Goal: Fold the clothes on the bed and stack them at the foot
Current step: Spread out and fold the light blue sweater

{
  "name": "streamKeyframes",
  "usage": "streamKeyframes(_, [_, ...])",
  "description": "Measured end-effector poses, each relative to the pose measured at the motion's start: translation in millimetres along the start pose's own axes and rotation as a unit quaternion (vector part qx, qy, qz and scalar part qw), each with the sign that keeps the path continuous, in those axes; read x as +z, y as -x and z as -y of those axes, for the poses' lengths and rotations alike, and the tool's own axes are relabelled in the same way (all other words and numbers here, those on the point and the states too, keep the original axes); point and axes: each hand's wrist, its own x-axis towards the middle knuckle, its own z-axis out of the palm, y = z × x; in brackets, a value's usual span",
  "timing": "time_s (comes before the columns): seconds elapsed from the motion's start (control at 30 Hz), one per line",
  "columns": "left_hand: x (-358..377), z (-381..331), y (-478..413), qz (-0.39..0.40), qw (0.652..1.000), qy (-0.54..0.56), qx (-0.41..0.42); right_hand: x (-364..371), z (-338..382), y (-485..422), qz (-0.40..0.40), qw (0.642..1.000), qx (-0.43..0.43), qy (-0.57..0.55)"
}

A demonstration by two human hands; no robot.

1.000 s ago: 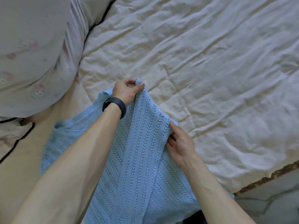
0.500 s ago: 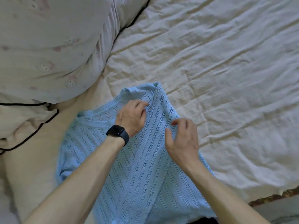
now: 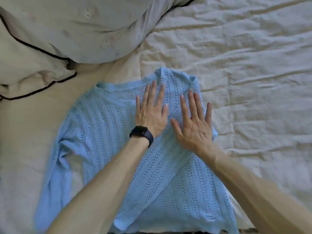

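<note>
A light blue open-knit sweater (image 3: pixel 101 135) lies flat on the cream bed sheet (image 3: pixel 244 81), neckline toward the pillows. Its right side is folded over onto the middle, and the left sleeve lies spread at the left. My left hand (image 3: pixel 151 114), with a dark watch on the wrist, presses flat on the sweater just below the collar, fingers straight. My right hand (image 3: pixel 194 122) lies flat beside it on the folded-over part, fingers spread. Both forearms cover part of the sweater's lower half.
A large pale pillow (image 3: pixel 81 27) lies at the upper left. A cream cushion with black piping (image 3: pixel 28 65) sits below it, close to the sweater's left shoulder. Wrinkled sheet stretches to the right. The bed's near edge runs along the bottom right.
Both hands let go of the sweater's folded edge and now lie flat on it. The folded side has been laid down onto the middle. The view has shifted toward the pillows.
</note>
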Motion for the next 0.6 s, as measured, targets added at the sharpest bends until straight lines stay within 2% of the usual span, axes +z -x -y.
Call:
streamKeyframes(0.1, [18,12,108,0.039,0.999,0.008,-0.030,0,22,24,-0.021,1.000,-0.015,-0.003])
streamKeyframes(0.27, [57,46,249,0.029,0.998,-0.045,-0.032,16,75,78,0.020,0.999,-0.050,-0.003])
streamKeyframes(0.43, [82,102,306,0.056,0.996,-0.076,-0.003,41,95,104,0.165,0.985,-0.012,0.048])
streamKeyframes(0.6, [68,137,331,0.055,0.997,-0.059,0.011,27,111,98,0.227,0.969,0.041,0.092])
